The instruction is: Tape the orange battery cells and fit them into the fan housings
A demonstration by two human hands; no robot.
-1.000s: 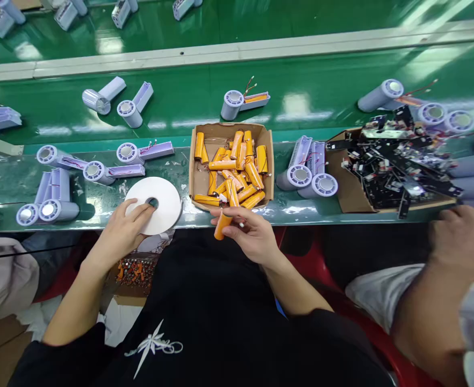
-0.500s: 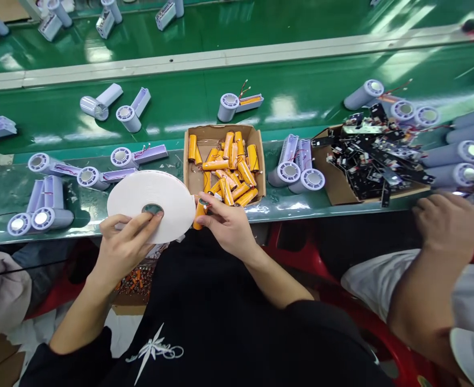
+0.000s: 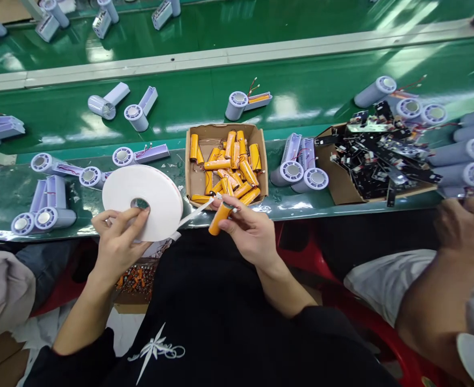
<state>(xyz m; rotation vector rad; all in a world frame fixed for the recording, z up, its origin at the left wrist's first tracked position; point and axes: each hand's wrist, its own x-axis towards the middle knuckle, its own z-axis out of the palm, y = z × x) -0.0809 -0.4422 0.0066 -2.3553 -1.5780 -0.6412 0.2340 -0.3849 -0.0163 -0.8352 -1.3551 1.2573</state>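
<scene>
At worktop [image 3: 297, 208] edge, L hand [image 3: 118, 239] is gripping tape roll [image 3: 158, 185] at its core, prob. for steadiness; R hand [image 3: 255, 231] is pinching orange cell [image 3: 220, 218] &, apparently, tape strip [image 3: 196, 213], likely tensioning it. Box [image 3: 213, 132] w/ more cells [image 3: 247, 171] is sitting nearby, prob. for reach.

green worktop [image 3: 188, 91] (glossy), red chair [image 3: 309, 260]

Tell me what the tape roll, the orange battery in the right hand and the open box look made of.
Tape roll: probably paper-lined tape, from its matt white face; the adhesive can't be judged.
Orange battery: apparently wrapped in plastic film, given its smooth, slightly glossy surface; the inside is hidden.
Open box: most likely cardboard, from its dull brown, thin walls.
</scene>
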